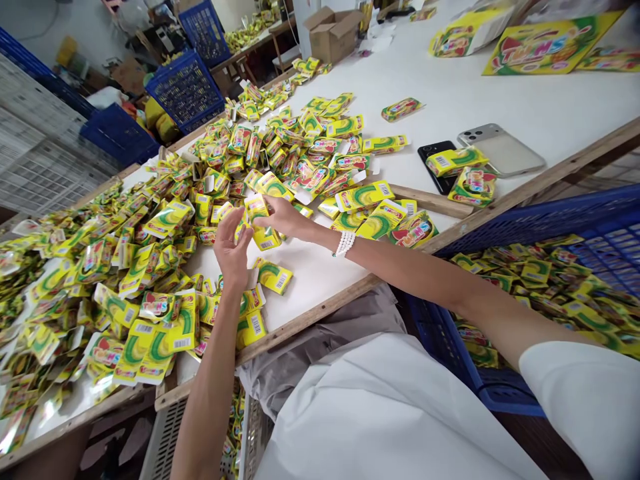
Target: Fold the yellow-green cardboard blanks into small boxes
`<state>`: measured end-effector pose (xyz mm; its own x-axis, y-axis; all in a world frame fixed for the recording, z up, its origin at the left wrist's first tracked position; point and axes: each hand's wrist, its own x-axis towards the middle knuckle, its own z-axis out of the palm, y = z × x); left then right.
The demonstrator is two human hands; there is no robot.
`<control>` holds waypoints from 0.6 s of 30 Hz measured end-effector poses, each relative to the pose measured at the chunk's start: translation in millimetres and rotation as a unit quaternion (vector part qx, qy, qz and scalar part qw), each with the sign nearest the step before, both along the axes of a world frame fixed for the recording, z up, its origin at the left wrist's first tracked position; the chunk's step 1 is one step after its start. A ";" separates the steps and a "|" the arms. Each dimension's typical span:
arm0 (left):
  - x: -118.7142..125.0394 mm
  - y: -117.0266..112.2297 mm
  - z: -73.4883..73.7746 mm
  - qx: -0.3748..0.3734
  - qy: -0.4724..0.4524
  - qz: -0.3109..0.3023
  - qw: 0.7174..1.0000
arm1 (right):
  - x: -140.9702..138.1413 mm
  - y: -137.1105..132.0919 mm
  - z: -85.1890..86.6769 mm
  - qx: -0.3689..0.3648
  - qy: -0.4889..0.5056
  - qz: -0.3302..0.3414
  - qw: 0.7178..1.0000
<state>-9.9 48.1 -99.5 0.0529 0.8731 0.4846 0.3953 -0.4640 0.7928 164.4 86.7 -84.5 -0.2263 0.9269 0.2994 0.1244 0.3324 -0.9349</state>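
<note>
Small yellow and green candy boxes [270,187] with fruit pictures lie in a big loose heap over the white table. My right hand [285,218], with a white beaded bracelet on the wrist, pinches one small box [255,206] by its right side. Just left of that box is my left hand [233,247], palm turned inward, fingers bent but apart, and nothing shows in its grasp. Whether its fingertips touch the box, I cannot tell. Below the hands a single box [274,276] lies flat on the table.
Wooden strips [310,313] edge the table. On the right lie two phones [501,149], with boxes on the darker one. A blue crate [515,393] full of boxes stands beside me. Large display cartons [553,45] and a brown cardboard box [334,35] sit farther back.
</note>
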 end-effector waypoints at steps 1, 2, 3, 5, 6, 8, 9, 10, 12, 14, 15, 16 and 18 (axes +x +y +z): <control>-2.7 2.0 -1.5 0.000 -0.018 0.018 1.000 | -0.5 1.9 -2.1 0.005 0.008 0.009 1.000; -5.1 3.8 -3.0 -0.009 -0.043 0.022 0.999 | -0.9 3.9 -4.2 0.013 0.009 0.014 1.000; -6.8 5.1 -4.6 -0.031 -0.070 0.015 0.997 | -1.2 6.0 -6.3 0.024 0.004 0.016 1.000; -7.8 6.8 -7.4 -0.086 -0.121 -0.010 0.989 | -1.3 9.2 -9.9 0.049 -0.009 0.018 0.999; -7.1 7.0 -8.3 -0.109 -0.140 -0.017 0.984 | -0.9 10.0 -11.1 0.060 -0.011 0.018 0.998; -3.7 6.7 -8.8 -0.127 -0.164 -0.008 0.978 | 0.3 10.0 -12.2 0.072 -0.007 0.017 0.997; -1.7 6.2 -8.3 -0.121 -0.177 0.004 0.977 | 1.2 9.3 -12.1 0.072 -0.005 0.014 0.997; 0.1 5.5 -7.3 -0.113 -0.191 0.015 0.975 | 2.0 8.5 -11.7 0.069 -0.003 0.009 0.998; 2.4 4.0 -4.5 -0.102 -0.221 0.025 0.970 | 3.4 7.5 -10.8 0.059 0.003 0.003 0.998; 2.4 2.7 -1.4 -0.100 -0.240 0.021 0.965 | 4.0 8.2 -10.6 0.048 0.023 0.003 0.999; 1.7 2.2 -0.1 -0.104 -0.242 0.012 0.965 | 4.0 9.1 -10.7 0.038 0.045 0.010 0.998; 0.8 1.8 1.0 -0.113 -0.242 -0.002 0.964 | 4.0 10.3 -10.9 0.022 0.076 0.021 0.997; -0.9 1.6 2.4 -0.133 -0.245 -0.035 0.960 | 4.1 12.6 -11.2 -0.031 0.155 0.058 0.986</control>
<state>-10.8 49.7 -97.1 -0.0619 0.9721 0.2264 -0.0805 -0.2310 0.9696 168.5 99.2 -95.7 -0.2380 0.9188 0.3149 -0.2054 0.2693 -0.9409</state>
